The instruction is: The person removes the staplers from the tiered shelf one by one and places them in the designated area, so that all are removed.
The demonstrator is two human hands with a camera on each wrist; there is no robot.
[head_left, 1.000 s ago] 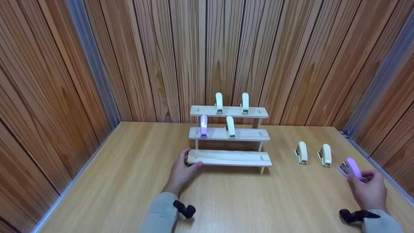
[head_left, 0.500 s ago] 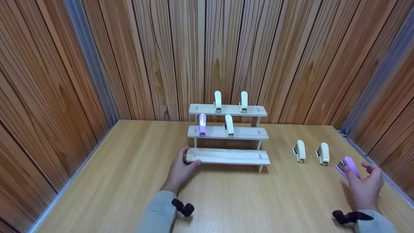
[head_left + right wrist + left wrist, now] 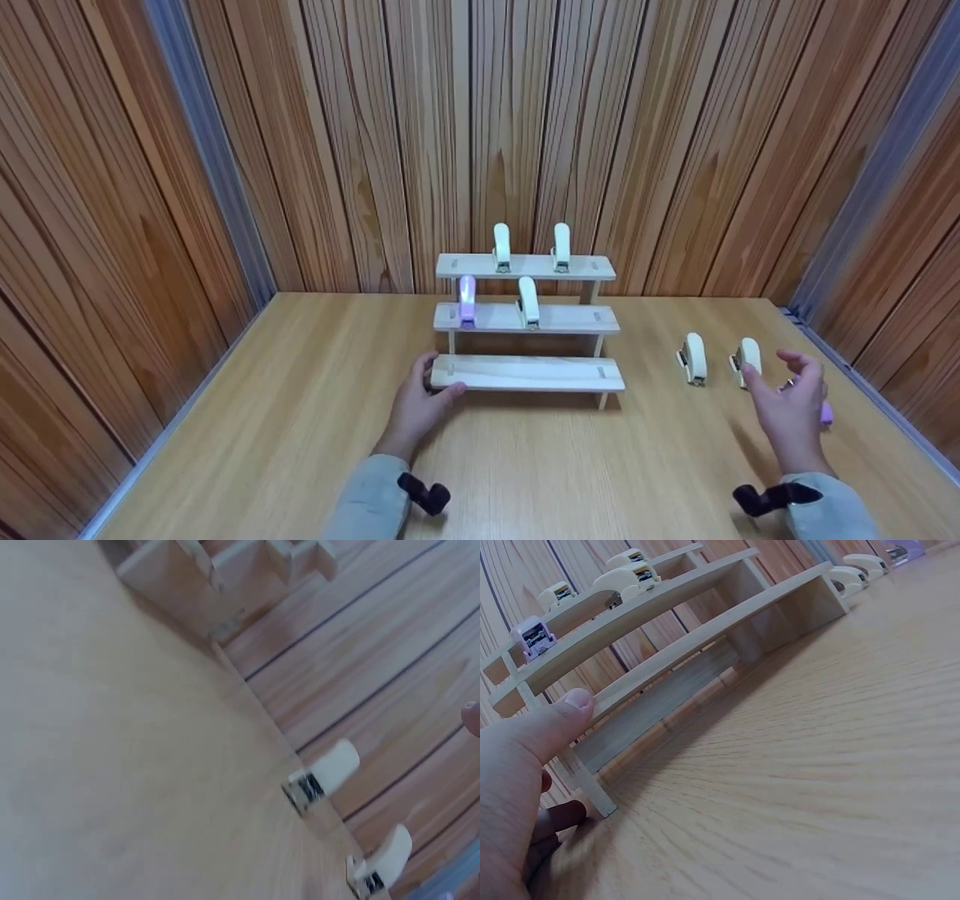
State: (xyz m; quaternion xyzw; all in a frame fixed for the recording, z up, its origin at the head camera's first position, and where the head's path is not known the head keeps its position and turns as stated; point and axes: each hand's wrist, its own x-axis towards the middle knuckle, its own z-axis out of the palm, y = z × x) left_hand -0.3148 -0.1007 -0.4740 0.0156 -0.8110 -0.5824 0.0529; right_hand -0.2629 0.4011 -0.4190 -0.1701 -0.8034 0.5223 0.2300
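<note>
My left hand (image 3: 415, 414) grips the left end of a three-tier wooden display stand (image 3: 525, 375); in the left wrist view the thumb lies on the front of the lowest step and the fingers are round its end. My right hand (image 3: 791, 416) is above the table at right, fingers parted and bent, holding nothing. It partly covers a purple stapler (image 3: 826, 414) and overlaps a white stapler (image 3: 747, 354); whether it touches that one I cannot tell. Another white stapler (image 3: 695, 360) stands to the left, also seen as a white stapler (image 3: 330, 769) in the right wrist view.
On the top step stand two white staplers, left stapler (image 3: 502, 247) and right stapler (image 3: 561, 247). The middle step bears a purple stapler (image 3: 467, 300) and a white stapler (image 3: 529, 302). Wood-panelled walls (image 3: 337, 150) enclose the table (image 3: 300, 420).
My right hand has let go of the purple stapler, which stays on the table, and has moved left toward the white stapler beside it. My left hand keeps its grip on the stand.
</note>
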